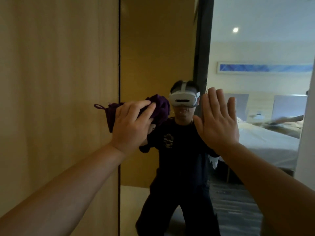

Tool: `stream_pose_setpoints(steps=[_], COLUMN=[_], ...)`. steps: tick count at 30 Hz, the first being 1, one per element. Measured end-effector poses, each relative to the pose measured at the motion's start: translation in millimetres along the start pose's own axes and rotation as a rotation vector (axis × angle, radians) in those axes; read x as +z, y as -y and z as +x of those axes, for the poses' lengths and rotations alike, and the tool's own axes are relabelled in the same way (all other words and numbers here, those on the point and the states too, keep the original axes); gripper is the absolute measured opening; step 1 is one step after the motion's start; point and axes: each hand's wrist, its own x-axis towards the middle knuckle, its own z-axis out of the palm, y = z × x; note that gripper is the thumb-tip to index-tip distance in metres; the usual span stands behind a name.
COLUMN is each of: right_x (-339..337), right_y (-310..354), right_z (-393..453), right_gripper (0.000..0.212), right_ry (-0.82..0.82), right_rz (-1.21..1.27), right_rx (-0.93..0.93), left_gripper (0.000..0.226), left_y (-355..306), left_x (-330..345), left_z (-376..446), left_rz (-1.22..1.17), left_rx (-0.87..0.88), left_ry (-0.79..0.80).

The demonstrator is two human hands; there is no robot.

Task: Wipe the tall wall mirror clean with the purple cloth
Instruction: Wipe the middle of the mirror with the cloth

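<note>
The tall wall mirror (156,48) fills the middle and right of the view, its dark left edge running top to bottom. My left hand (131,126) presses the bunched purple cloth (158,108) against the glass near that left edge, at about mid height. A cloth loop sticks out to the left over the wooden panel. My right hand (216,120) lies flat with fingers spread against the mirror, to the right of the cloth. The glass shows a person in dark clothes with a white headset.
A light wooden wall panel (58,82) borders the mirror on the left. The mirror reflects a bed with white sheets (265,143), a long blue picture and a ceiling light. A pale wall edge (306,150) stands at the far right.
</note>
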Motion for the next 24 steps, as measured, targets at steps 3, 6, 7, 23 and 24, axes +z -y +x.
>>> stream_pose_setpoints(steps=[3, 6, 7, 23, 24], right_x=[1.5, 1.1, 1.0, -17.8, -20.3], right_y=[-0.7, -0.7, -0.7, -22.0, -30.2], right_z=[-0.1, 0.0, -0.2, -7.3, -9.2], right_gripper=[0.069, 0.069, 0.069, 0.065, 0.066], right_ry=[-0.029, -0.049, -0.052, 0.005, -0.003], right_rz=[0.006, 0.014, 0.016, 0.110, 0.102], right_rx=[-0.013, -0.021, -0.021, -0.035, -0.026], left_gripper=[0.035, 0.034, 0.034, 0.033, 0.031], left_y=[13.6, 32.0, 37.6, -55.1, -59.7], left_x=[3.8, 8.4, 11.7, 38.3, 35.5], left_z=[52.5, 110.9, 126.6, -140.3, -153.1], left_rz=[-0.005, 0.018, 0.019, -0.144, -0.140], left_rx=[-0.036, -0.018, -0.007, 0.080, 0.078], left_ry=[-0.058, -0.076, -0.053, 0.109, 0.128])
